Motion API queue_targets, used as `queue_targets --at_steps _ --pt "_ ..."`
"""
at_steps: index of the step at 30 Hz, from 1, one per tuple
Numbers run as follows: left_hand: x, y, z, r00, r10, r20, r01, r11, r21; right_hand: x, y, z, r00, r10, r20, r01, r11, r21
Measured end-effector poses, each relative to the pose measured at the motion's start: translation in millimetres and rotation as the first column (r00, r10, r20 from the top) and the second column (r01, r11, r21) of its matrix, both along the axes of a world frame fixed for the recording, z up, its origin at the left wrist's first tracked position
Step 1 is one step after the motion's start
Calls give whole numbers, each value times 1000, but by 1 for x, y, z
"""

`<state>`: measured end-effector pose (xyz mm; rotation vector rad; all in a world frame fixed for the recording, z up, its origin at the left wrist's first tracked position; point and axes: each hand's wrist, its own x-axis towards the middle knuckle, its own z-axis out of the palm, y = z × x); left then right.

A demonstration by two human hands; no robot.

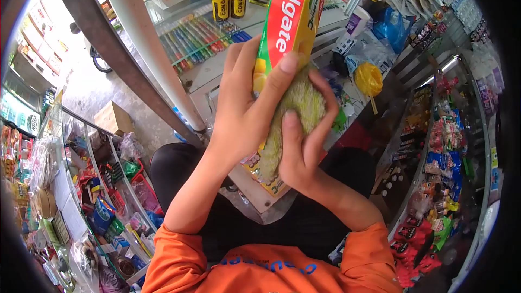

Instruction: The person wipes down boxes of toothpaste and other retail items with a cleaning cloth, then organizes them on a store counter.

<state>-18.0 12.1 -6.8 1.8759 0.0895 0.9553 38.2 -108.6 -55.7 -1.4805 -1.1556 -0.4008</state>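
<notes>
A red, yellow and green Colgate toothpaste box (286, 11) is held up at a slant in front of me. My left hand (239, 106) is closed around its left side, with the thumb across the front face. Against the box's right side, my right hand (305, 149) grips a fuzzy yellow-green cloth (304, 103), its thumb pressed into the pile. The cloth covers much of the lower half of the box, whose bottom end shows beneath it near my lap.
Beyond the box is a glass counter with rows of colourful pens (198, 40) and two batteries (229, 5) on top. Shelves of packaged goods (445, 146) stand on the right, a glass case (103, 184) on the left. A cardboard box (114, 118) sits on the floor.
</notes>
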Motion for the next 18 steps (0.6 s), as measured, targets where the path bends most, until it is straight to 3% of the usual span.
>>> queue_targets --at_steps 2,4,6,8,9,11,12,15,17,18 --pt "4 -4 -2 999 -34 27 35 998 -60 21 22 11 994 100 46 -109 941 319" --pt "11 -15 -8 952 38 304 -33 999 -19 29 20 55 996 90 -29 -75 943 324" --pt "4 -17 -4 956 33 290 -101 969 223 16 16 102 991 82 -108 -42 943 329" --pt "2 -20 -3 955 9 297 -102 948 301 0 14 132 964 32 -266 43 961 274" --pt "0 -19 -3 955 8 297 -101 949 299 24 6 121 949 118 -292 -47 970 240" --pt "-1 -15 -3 946 109 304 -209 925 317 8 8 90 947 103 -303 -46 981 191" --pt "1 -12 -3 933 135 334 -223 945 240 -4 7 71 945 89 -314 -45 988 145" --pt "3 5 0 922 194 334 -245 962 117 -22 -2 -2 981 63 -185 -56 998 42" --pt "15 17 -17 909 149 390 -199 976 92 -27 -6 -19 993 115 -32 -112 990 81" --pt "17 18 -22 904 121 409 -167 983 78 -23 -6 -12 993 113 -38 -110 991 78"
